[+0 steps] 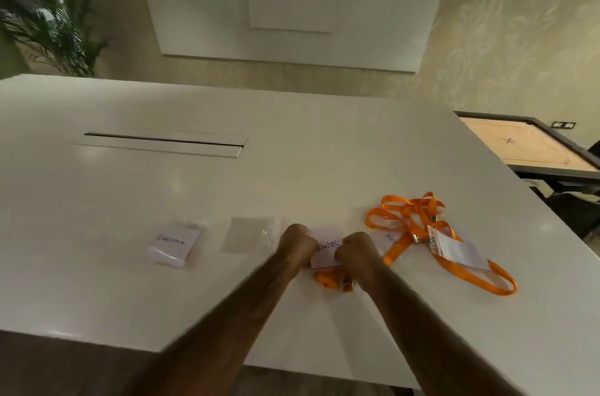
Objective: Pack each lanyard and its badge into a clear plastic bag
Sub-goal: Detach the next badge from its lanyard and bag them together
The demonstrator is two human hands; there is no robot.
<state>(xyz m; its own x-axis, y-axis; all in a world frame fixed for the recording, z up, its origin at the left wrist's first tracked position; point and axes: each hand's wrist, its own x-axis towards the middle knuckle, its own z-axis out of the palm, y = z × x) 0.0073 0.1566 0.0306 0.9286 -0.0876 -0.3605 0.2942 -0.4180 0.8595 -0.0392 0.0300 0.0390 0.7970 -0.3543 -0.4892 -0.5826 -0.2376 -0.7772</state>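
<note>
Though glare dulls it, table: white, with all the stock lying towards its near edge.
Loose lanyards: orange tangle at 3 o'clock of the hands, one white card among it; not yet packed.
Left hand, right hand: both curled, gripping opposite edges of the lettered badge.
Packed bag: well out at 9 o'clock, filled.
Empty bag: nearer at 9 o'clock, lying flat.
Folded lanyard: at 6 o'clock of the badge, bunched.
Risk: the bunched strap could spring open or snag a bag mouth if either grip slackens.
Hidden: fingertips; whether a bag already surrounds the badge cannot be told; lettering blurred.
</note>
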